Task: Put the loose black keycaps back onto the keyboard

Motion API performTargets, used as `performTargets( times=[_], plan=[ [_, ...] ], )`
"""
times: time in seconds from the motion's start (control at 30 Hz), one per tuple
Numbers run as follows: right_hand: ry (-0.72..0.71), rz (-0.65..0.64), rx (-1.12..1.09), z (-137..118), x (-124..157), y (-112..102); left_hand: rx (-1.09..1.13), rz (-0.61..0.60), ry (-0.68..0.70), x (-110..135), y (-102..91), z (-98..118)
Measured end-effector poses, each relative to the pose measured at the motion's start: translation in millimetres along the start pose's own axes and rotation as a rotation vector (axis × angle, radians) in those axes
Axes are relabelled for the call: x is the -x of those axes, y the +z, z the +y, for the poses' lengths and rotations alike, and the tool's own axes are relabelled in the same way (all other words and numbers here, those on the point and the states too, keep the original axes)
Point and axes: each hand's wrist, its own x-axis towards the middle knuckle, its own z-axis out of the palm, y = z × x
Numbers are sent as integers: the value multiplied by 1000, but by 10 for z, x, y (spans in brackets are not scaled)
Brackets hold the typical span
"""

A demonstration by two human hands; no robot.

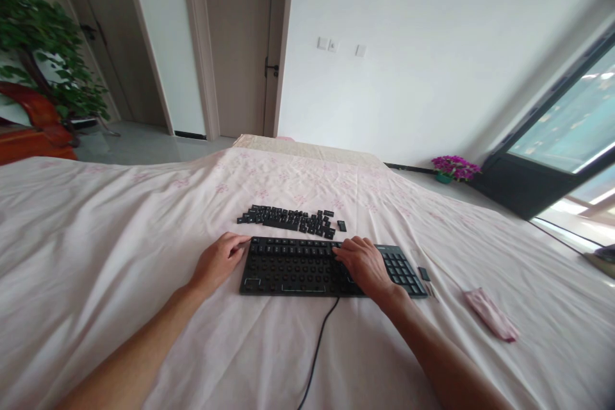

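A black keyboard [288, 269] lies on the bedsheet, its cable running toward me. Its top rows and number pad carry keycaps, while much of the main letter area shows bare switches. My left hand [221, 261] is at its upper left corner, fingers curled and gripping the edge. Over the right part of the keyboard sits my right hand [362, 262], its fingers bent together near the end of the number row; whatever they pinch is hidden. Just behind the keyboard, loose black keycaps [288, 219] lie in a rough layout, with a single keycap [341, 225] beside them.
To the right of the keyboard are a small black piece [423, 274], thin metal-looking tools [431, 291] and a folded pink cloth [491, 314]. The pale bedsheet [144, 230] is wrinkled. Beyond the bed stand potted pink flowers [454, 168] and a leafy plant [43, 45].
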Motion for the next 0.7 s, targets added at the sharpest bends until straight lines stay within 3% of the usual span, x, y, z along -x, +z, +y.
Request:
performTargets(
  times=[0.4, 0.7],
  plan=[
    [76, 10, -67, -41, 32, 16, 4, 12, 5, -2, 6, -10],
    [265, -28, -272, 91, 13, 117, -2, 4, 10, -10, 5, -9]
  ],
)
